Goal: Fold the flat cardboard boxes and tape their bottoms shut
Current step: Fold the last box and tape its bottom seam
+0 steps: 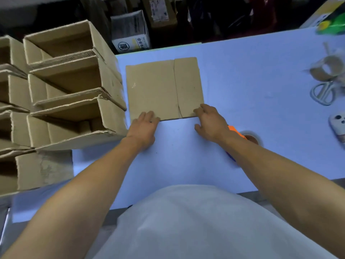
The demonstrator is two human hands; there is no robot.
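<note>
I have both hands on the near edge of a flat cardboard box (pixel 164 89) lying on the worktop (pixel 242 71): my left hand (pixel 143 126) and right hand (pixel 209 121) rest with fingers spread over its corners, gripping nothing that I can see. To my left a stack of folded boxes (pixel 71 86) stands open, so much seems done. This one still needs raising and taping; the tape dispenser (pixel 240 139) sits under my right forearm.

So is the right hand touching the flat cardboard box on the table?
Touching. The head view shows the right hand with fingertips resting on the near right corner of the flat cardboard box.
</note>
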